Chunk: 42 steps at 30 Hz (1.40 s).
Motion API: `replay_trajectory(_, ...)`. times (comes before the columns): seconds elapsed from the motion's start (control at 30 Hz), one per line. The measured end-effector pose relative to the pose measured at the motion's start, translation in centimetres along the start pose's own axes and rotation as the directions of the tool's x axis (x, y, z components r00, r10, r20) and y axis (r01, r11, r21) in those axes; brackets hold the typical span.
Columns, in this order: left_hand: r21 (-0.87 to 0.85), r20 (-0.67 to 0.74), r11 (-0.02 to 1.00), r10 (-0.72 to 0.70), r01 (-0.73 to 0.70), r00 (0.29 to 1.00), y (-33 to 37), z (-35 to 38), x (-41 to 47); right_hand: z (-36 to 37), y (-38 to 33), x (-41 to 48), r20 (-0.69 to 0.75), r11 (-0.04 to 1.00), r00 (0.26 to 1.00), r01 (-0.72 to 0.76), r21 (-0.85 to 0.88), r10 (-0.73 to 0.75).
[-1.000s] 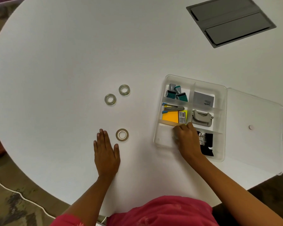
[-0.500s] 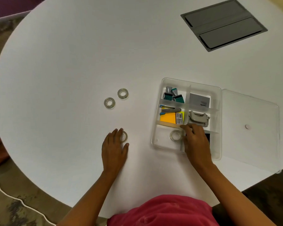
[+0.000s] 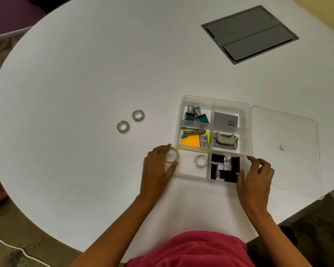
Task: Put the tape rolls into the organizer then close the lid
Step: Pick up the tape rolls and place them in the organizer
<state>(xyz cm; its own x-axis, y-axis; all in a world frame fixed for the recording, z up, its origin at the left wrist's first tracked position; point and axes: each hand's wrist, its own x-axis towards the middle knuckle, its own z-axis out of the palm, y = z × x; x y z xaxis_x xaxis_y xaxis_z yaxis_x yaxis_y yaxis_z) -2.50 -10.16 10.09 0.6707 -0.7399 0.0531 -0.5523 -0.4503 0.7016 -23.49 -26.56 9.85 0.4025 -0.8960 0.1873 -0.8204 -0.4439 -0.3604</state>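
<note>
A clear plastic organizer [image 3: 248,120] with several compartments sits on the white table, its clear lid [image 3: 289,132] folded open flat to the right. One tape roll [image 3: 200,161] lies in the near-left compartment. My left hand [image 3: 158,166] grips a second tape roll [image 3: 171,155] at the organizer's near-left edge. My right hand [image 3: 255,176] rests at the near-right corner, fingers apart, holding nothing. Two more tape rolls, one [image 3: 123,127] and another [image 3: 138,115], lie on the table to the left.
Other compartments hold black binder clips [image 3: 225,166], a hole punch [image 3: 225,140], yellow sticky notes [image 3: 191,141], a stapler [image 3: 193,132] and staple boxes [image 3: 197,115]. A grey cable hatch [image 3: 250,33] is set in the table at the far right. The table edge [image 3: 104,245] curves close to my body.
My left hand picked up the nearest roll from the table and carried it right to the organizer's edge. My right hand left a roll in the near-left compartment and moved right to the corner.
</note>
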Motion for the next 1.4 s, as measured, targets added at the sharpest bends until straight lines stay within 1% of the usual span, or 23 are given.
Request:
replay_trajectory(0.07, 0.014, 0.136, 0.991, 0.133, -0.136, 0.982, 2.4, 1.4, 0.7, 0.0, -0.4, -0.1, 0.008, 0.998, 0.999, 0.049, 0.039, -0.050)
replay_trajectory(0.1, 0.039, 0.222, 0.982, 0.170, -0.183, 0.960, 3.4, 2.3, 1.1, 0.1, -0.7, -0.1, 0.008, 0.995, 0.997, 0.075, 0.063, -0.076)
replay_trajectory(0.13, 0.077, 0.299, 0.975, 0.178, -0.209, 0.938, 4.1, 3.2, 1.4, 0.1, -1.1, 0.0, 0.006, 0.992, 0.995, 0.096, 0.086, -0.097)
replay_trajectory(0.2, 0.188, 0.411, 0.963, 0.102, -0.193, 0.906, 5.1, 4.7, 2.0, 0.1, -1.8, 0.0, -0.006, 0.986, 0.992, 0.122, 0.116, -0.123)
replay_trajectory(0.27, 0.289, 0.456, 0.945, 0.003, -0.151, 0.890, 5.5, 5.7, 2.7, 0.1, -2.5, 0.2, -0.012, 0.982, 0.992, 0.125, 0.141, -0.125)
replay_trajectory(0.33, 0.363, 0.459, 0.918, -0.024, -0.163, 0.888, 5.6, 6.3, 3.2, 0.2, -3.0, 0.3, -0.005, 0.979, 0.993, 0.120, 0.162, -0.121)
replay_trajectory(0.4, 0.399, 0.461, 0.903, -0.043, -0.163, 0.886, 5.3, 6.7, 3.6, 0.2, -3.2, 0.3, 0.007, 0.977, 0.992, 0.127, 0.171, -0.130)
replay_trajectory(0.5, 0.408, 0.468, 0.900, -0.058, -0.157, 0.882, 4.8, 7.1, 3.9, 0.2, -3.5, 0.3, 0.024, 0.973, 0.990, 0.135, 0.185, -0.142)
replay_trajectory(0.6, 0.356, 0.449, 0.926, -0.054, -0.123, 0.892, 4.3, 6.8, 3.7, 0.1, -4.0, 0.6, 0.044, 0.970, 0.987, 0.140, 0.198, -0.152)
replay_trajectory(0.67, 0.300, 0.382, 0.947, -0.008, -0.115, 0.924, 4.1, 5.9, 3.5, 0.1, -4.6, 0.9, 0.049, 0.974, 0.989, 0.131, 0.184, -0.143)
replay_trajectory(0.77, 0.228, 0.190, 0.953, 0.159, -0.201, 0.969, 3.4, 3.8, 3.2, 0.2, -6.1, 1.8, 0.024, 0.968, 0.989, 0.136, 0.209, -0.144)
replay_trajectory(0.8, 0.220, 0.124, 0.954, 0.178, -0.202, 0.976, 2.8, 3.0, 3.3, 0.2, -6.8, 2.2, 0.017, 0.962, 0.987, 0.149, 0.228, -0.157)
replay_trajectory(0.83, 0.216, 0.077, 0.961, 0.161, -0.174, 0.984, 2.1, 2.1, 3.5, 0.4, -7.6, 2.7, 0.014, 0.954, 0.984, 0.168, 0.248, -0.177)
replay_trajectory(0.93, 0.244, -0.046, 0.970, 0.022, -0.010, 0.999, -0.9, -0.6, 4.4, 1.1, -10.5, 4.4, 0.021, 0.921, 0.953, 0.285, 0.266, -0.301)
replay_trajectory(1.03, 0.232, -0.143, 0.959, -0.133, 0.164, 0.981, -4.7, -2.6, 5.5, 2.7, -13.7, 6.3, 0.037, 0.870, 0.897, 0.415, 0.265, -0.440)
replay_trajectory(1.1, 0.271, -0.187, 0.927, -0.211, 0.257, 0.959, -7.4, -3.4, 6.5, 4.0, -15.8, 7.5, 0.077, 0.823, 0.846, 0.487, 0.294, -0.528)
replay_trajectory(1.17, 0.304, -0.192, 0.878, -0.325, 0.371, 0.926, -9.7, -3.7, 7.5, 5.6, -18.0, 8.6, 0.141, 0.785, 0.791, 0.534, 0.315, -0.595)
replay_trajectory(1.2, 0.303, -0.179, 0.845, -0.403, 0.440, 0.898, -10.7, -3.6, 7.9, 6.4, -19.1, 9.2, 0.179, 0.771, 0.765, 0.548, 0.324, -0.619)
replay_trajectory(1.27, 0.255, -0.142, 0.786, -0.545, 0.563, 0.826, -12.2, -3.1, 8.4, 8.2, -20.9, 10.2, 0.259, 0.752, 0.712, 0.567, 0.337, -0.653)
replay_trajectory(1.3, 0.224, -0.125, 0.769, -0.586, 0.598, 0.801, -12.7, -2.7, 8.5, 9.2, -21.7, 10.6, 0.294, 0.744, 0.687, 0.574, 0.341, -0.665)
replay_trajectory(1.33, 0.212, -0.115, 0.764, -0.599, 0.609, 0.792, -13.1, -2.3, 8.4, 10.2, -22.5, 11.1, 0.327, 0.738, 0.662, 0.581, 0.344, -0.674)
replay_trajectory(1.4, 0.244, -0.119, 0.775, -0.573, 0.583, 0.811, -13.7, -1.6, 8.0, 12.2, -23.7, 12.2, 0.390, 0.719, 0.604, 0.600, 0.350, -0.695)
